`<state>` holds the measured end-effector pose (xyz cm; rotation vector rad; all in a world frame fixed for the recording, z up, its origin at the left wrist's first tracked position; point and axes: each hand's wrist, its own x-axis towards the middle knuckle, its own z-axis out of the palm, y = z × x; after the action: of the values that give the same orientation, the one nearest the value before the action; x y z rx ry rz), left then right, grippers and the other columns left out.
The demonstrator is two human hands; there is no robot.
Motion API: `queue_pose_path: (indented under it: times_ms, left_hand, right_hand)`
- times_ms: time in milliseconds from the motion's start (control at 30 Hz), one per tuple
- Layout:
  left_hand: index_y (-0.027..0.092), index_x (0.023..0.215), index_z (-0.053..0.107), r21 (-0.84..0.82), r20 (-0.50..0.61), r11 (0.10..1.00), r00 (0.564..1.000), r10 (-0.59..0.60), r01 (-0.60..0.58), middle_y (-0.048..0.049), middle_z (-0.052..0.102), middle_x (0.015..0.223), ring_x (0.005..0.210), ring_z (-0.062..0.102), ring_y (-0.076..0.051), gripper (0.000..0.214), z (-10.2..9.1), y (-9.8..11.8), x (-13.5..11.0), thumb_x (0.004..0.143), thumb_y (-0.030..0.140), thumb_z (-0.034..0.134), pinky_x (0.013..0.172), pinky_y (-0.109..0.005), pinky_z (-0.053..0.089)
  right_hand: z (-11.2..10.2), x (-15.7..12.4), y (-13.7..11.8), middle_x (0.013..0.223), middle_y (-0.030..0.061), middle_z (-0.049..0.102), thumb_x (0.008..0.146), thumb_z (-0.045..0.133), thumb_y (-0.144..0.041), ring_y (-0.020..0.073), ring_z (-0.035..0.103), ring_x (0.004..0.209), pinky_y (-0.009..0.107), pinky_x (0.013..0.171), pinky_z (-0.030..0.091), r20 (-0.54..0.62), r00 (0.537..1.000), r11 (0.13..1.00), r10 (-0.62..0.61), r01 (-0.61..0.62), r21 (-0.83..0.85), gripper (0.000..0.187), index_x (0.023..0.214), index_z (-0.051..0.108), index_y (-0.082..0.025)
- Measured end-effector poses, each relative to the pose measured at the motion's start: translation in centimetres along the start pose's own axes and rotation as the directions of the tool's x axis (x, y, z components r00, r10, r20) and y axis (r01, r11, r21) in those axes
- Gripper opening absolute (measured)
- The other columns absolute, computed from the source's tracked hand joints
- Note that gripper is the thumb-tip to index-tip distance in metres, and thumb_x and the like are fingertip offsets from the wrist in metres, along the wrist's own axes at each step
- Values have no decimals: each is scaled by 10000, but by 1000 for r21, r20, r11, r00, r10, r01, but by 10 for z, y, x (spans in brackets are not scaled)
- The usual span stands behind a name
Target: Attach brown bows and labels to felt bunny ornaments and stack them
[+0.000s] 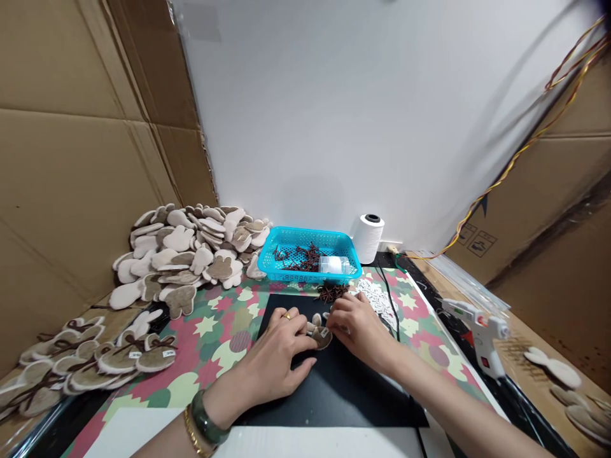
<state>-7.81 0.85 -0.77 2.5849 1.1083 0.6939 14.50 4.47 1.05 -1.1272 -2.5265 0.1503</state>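
Observation:
A small brown felt bunny shape (323, 339) with pale ears and a white label lies on the black mat (353, 388) between my hands. My left hand (281, 350) steadies it from the left, fingertips at its edge and the thumb held apart. From the other side, my right hand (357, 323) reaches in with curled fingers, their tips at the bunny's right edge near the label. What those tips pinch, if anything, is hidden. Just beyond my hands lie dark brown twisted bows (331, 292) and a scatter of small white labels (378, 299).
A blue basket (267, 270) holds brown bows and a clear container. White thread cone (370, 238) stands beside it. Felt shapes pile up (191, 248) at back left; labelled, bow-tied ones (119, 356) lie nearer. A glue gun (480, 337) and its cord are at right.

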Motion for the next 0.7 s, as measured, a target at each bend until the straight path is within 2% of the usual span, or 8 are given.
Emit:
queue_pose_path:
  times_ms: [100,233,367,467,600,700]
  left_hand:
    - [270,1009,755,2,4,1000,1000,-11,11,-43,601,937,964,528,-255,177,0,0,0,869,192,678,959,-465,338]
    - [275,1012,755,23,9,1000,1000,-21,21,-44,594,918,959,525,-260,180,0,1,-1,869,200,677,944,-467,344]
    - [260,950,735,35,11,999,1000,-22,22,-36,587,900,947,530,-256,127,1,2,-1,861,191,677,928,-458,353]
    - [258,935,724,52,-5,999,1000,-11,11,-33,589,903,955,539,-258,125,2,1,0,861,172,671,934,-460,351]
    - [267,961,726,107,-20,994,999,30,-28,-45,604,928,966,549,-274,142,3,-2,1,896,184,630,917,-465,354]
    - [286,1041,727,148,-42,984,994,105,-98,-45,619,955,944,563,-266,217,6,-10,1,906,171,602,895,-447,363]
  right_hand:
    - [8,-16,-7,922,38,692,975,588,-96,216,555,903,373,795,335,-1,999,995,-54,53,-86,200,911,734,-216]
    - [23,-32,-14,1020,80,676,1035,514,-176,254,531,972,412,827,348,-16,990,968,-140,133,-215,177,1059,690,-181]
    - [28,-33,-18,1058,107,656,1020,516,-172,283,512,1038,465,924,344,34,965,908,-259,256,-332,165,1037,678,-142]
    - [28,-29,-21,1073,106,648,994,543,-166,282,508,1042,488,1001,320,40,955,885,-294,288,-365,148,1004,686,-132]
    - [24,-29,-24,1080,99,658,1000,528,-177,284,510,1062,475,964,340,6,974,912,-228,215,-349,157,987,683,-150]
    - [13,-37,-17,1057,74,676,1035,483,-201,252,532,1004,430,888,366,-74,993,951,-88,62,-303,197,999,675,-176]
